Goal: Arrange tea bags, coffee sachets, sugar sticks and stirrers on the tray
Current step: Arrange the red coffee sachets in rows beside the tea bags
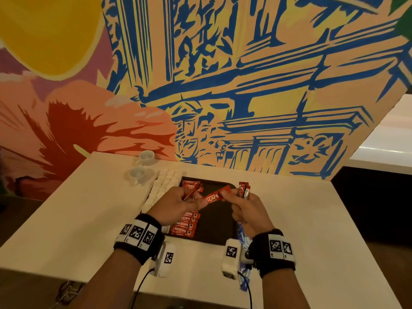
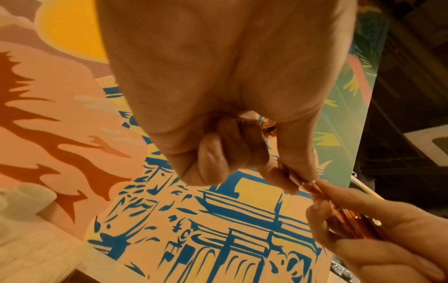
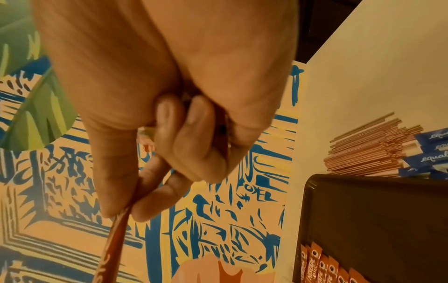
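A black tray (image 1: 219,221) lies on the white table. Several red coffee sachets (image 1: 185,225) lie in a row along its left side, seen too in the right wrist view (image 3: 322,268). Above the tray both hands hold one red coffee sachet (image 1: 213,196) between them. My left hand (image 1: 199,202) pinches its left end (image 2: 299,179) and keeps another thin red sachet (image 1: 189,194) in its curled fingers. My right hand (image 1: 225,195) pinches the other end (image 3: 116,229) and grips an upright bundle of sachets (image 1: 244,189).
White sugar sticks (image 1: 163,185) lie left of the tray, with two white cups (image 1: 140,173) behind them. Blue sachets (image 3: 429,153) and a heap of thin stirrers (image 3: 368,147) lie right of the tray. A painted wall stands right behind the table.
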Demonstrator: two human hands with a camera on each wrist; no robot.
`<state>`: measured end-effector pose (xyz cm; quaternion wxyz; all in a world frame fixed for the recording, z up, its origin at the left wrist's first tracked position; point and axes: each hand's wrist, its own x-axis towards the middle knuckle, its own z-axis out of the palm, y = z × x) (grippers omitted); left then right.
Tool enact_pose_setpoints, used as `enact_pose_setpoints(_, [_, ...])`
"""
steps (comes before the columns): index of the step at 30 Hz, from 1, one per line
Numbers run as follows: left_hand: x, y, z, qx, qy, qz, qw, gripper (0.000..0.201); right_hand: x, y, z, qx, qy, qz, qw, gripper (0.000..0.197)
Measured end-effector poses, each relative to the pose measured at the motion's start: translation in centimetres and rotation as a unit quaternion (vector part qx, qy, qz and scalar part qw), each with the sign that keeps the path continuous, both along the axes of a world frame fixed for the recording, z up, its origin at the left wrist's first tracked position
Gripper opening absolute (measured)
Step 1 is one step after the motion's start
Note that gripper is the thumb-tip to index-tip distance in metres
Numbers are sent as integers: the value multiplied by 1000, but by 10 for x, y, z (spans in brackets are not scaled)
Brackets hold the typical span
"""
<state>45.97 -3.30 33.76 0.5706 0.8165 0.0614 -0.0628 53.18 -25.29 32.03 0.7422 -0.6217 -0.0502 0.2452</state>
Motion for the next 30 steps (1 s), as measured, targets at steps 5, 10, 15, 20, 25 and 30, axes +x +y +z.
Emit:
enact_pose_setpoints(5, [7, 16, -9, 18, 9, -7, 1000, 51, 11, 8, -9, -16, 16, 16, 1000, 29])
enact_pose_setpoints(10, [20, 44, -12, -8, 57, 73, 996, 42, 31, 11, -24, -48, 32, -47, 997, 16])
enact_pose_setpoints(15, [55, 92, -34, 44, 69, 107, 991, 34, 61, 18, -52, -131, 48, -68, 988, 9])
enact_pose_setpoints(20, [94, 113, -47, 114, 46, 106, 987, 10, 93, 42, -91, -219, 92, -76, 968, 38])
enact_pose_setpoints(25, [135, 132, -80, 144, 67, 89, 983, 15, 119, 65, -105, -285, 137, -52, 947, 26])
enact_pose_setpoints(30, [171, 136, -114, 197, 105, 65, 972, 8, 134, 87, -134, -334, 126, -35, 933, 26])
